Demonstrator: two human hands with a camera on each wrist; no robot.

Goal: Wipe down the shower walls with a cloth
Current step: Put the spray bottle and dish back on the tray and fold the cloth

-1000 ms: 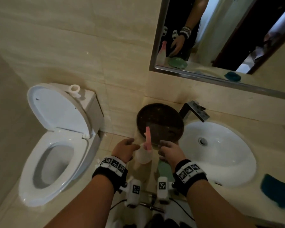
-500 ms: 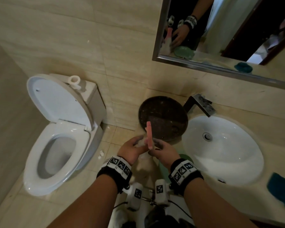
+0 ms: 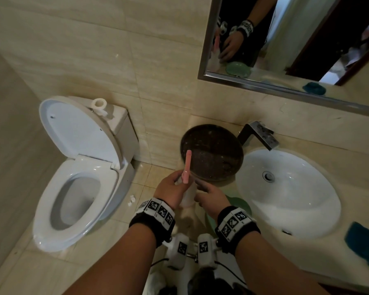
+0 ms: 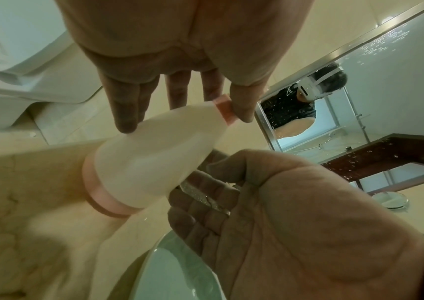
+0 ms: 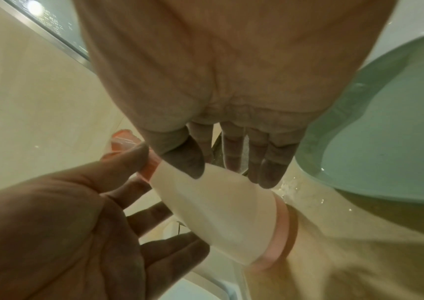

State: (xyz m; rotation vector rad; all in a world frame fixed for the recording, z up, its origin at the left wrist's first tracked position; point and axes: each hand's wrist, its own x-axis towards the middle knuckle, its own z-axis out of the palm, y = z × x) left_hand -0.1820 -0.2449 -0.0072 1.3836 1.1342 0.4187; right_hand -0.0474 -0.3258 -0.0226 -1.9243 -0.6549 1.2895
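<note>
- Left hand reaching down, thumb and fingertips on a tilted white spray bottle near its pink collar.
- Right hand palm-up below, fingers loosely curled beside the bottle.
- Beige counter, pale green basin, toilet and mirror behind.

Beige tiled walls, pale tiled floor, white toilet with lid raised, white oval sink in a beige counter, metal tap, framed mirror above, dim warm light
</note>
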